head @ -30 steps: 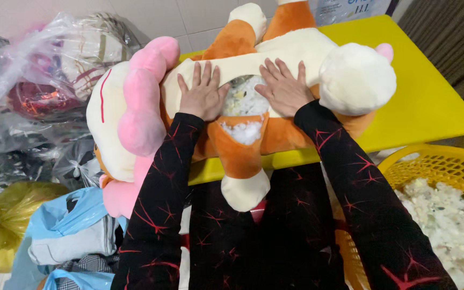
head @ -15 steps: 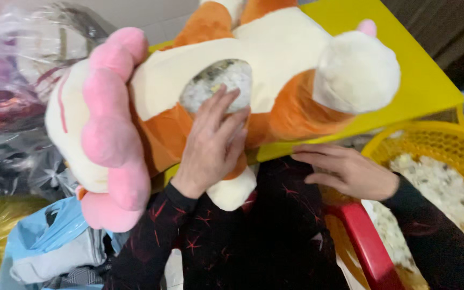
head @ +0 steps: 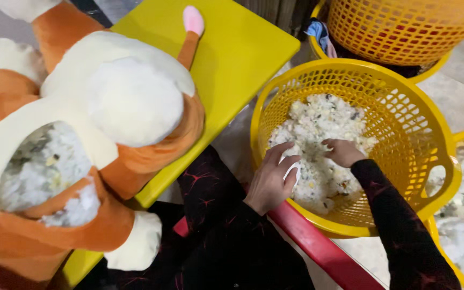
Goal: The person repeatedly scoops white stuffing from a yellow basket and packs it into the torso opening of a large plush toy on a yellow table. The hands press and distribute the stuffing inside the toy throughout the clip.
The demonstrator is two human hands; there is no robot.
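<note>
Both your hands are down in the yellow basket [head: 436, 139]: left hand [head: 272, 180] curled around a clump of white stuffing [head: 318, 134], right hand [head: 343, 152] digging in, fingers bent. Plush toy [head: 108, 102] on the yellow table [head: 237, 59] looks mostly filled, seam gaping open.

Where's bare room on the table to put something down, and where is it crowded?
Free: the table's far right part, between the plush toy and the edge facing the basket. Crowded: the table's left, covered by the toy, and the basket, full of stuffing with the left hand and right hand in it.
</note>
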